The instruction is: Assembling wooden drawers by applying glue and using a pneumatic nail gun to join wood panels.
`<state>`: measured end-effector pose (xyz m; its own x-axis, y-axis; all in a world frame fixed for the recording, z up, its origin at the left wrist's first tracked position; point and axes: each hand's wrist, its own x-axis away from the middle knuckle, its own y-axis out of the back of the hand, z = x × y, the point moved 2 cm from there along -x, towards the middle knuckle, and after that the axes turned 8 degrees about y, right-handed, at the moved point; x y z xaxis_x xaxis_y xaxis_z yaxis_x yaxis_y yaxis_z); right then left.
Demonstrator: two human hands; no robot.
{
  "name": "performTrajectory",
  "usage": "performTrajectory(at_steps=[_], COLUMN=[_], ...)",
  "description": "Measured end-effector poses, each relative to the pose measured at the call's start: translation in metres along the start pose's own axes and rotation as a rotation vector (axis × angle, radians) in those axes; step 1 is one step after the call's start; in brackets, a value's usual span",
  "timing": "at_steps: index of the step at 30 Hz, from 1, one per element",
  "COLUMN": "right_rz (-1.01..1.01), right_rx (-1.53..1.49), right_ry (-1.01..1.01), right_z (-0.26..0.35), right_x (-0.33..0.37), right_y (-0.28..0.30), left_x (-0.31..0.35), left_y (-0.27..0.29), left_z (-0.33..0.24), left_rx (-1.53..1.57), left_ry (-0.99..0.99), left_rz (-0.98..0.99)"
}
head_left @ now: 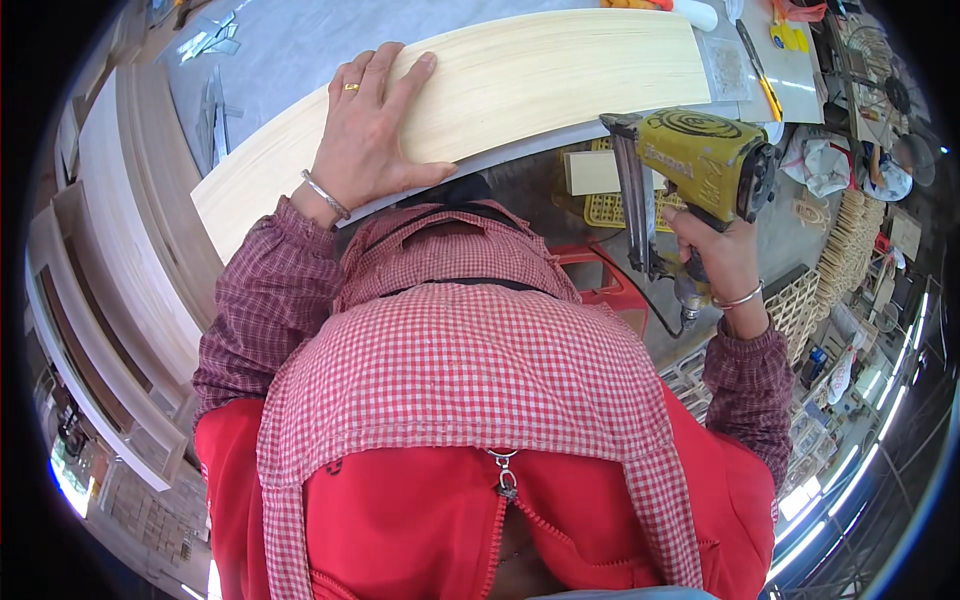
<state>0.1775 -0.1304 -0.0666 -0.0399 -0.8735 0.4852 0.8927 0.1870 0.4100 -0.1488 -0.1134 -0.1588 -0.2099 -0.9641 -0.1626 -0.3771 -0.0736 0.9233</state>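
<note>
A long, pale wooden board (560,65) lies on the worktable, curved by the lens and running along the table's near edge. My left hand (375,130) rests flat on it with the fingers spread, a ring on one finger and a bangle at the wrist. Off the board's right end, my right hand (722,255) grips a yellow pneumatic nail gun (695,155) by its handle, fingers wrapped round. The gun's nose is close to the board's near right corner; whether they touch I cannot tell. A dark air hose hangs below the handle.
Metal nail strips (212,120) lie on the grey worktable (290,50) at left. A utility knife (760,75) and yellow-handled scissors (788,37) are at the far right. Pale boards (130,200) are stacked on the left. Below stand a yellow crate (605,212) and a red stool (610,290).
</note>
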Motion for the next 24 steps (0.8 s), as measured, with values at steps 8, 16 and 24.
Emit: performTrajectory(at_steps=[8, 16, 24], right_rz=[-0.009, 0.001, 0.014], right_rx=[0.008, 0.101, 0.062], right_ry=[-0.017, 0.022, 0.037], right_z=[0.003, 0.0, 0.025], right_x=[0.002, -0.001, -0.011], right_y=[-0.002, -0.006, 0.01], left_x=[0.001, 0.004, 0.003], left_y=[0.002, 0.0, 0.001], left_z=[-0.006, -0.002, -0.017], left_rx=[-0.02, -0.005, 0.019], left_ry=[0.014, 0.048, 0.04], left_rz=[0.004, 0.027, 0.051])
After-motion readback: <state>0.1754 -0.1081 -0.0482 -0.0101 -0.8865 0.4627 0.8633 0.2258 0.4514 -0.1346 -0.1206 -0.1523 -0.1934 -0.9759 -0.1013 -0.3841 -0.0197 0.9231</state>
